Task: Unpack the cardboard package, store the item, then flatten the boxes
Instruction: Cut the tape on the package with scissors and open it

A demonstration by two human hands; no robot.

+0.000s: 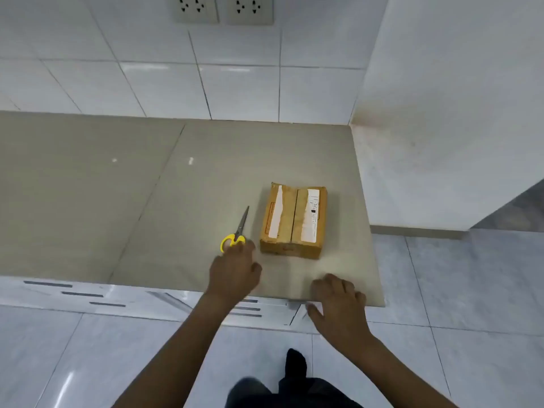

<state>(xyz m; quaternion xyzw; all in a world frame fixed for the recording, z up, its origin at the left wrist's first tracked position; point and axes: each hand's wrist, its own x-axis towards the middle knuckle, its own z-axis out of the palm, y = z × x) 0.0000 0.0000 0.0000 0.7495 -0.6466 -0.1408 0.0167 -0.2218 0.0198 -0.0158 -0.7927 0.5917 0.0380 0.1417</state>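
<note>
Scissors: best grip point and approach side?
Probably the yellow handles. The scissors lie flat and closed on the counter, handles toward the person, blades pointing away toward the wall. The left hand is right at the loops, so come from the near side. The box sits clear on their right.

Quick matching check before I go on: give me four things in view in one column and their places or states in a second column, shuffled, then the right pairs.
Things:
1. scissors
2. cardboard box
3. left hand
4. right hand

Places or states:
A. resting at the front edge of the counter, holding nothing
B. taped shut, with white labels on top
C. lying flat, blades closed, yellow handles toward the person
D. reaching for the yellow handles, fingers at them, not yet gripping

Pairs: 1-C, 2-B, 3-D, 4-A
</note>
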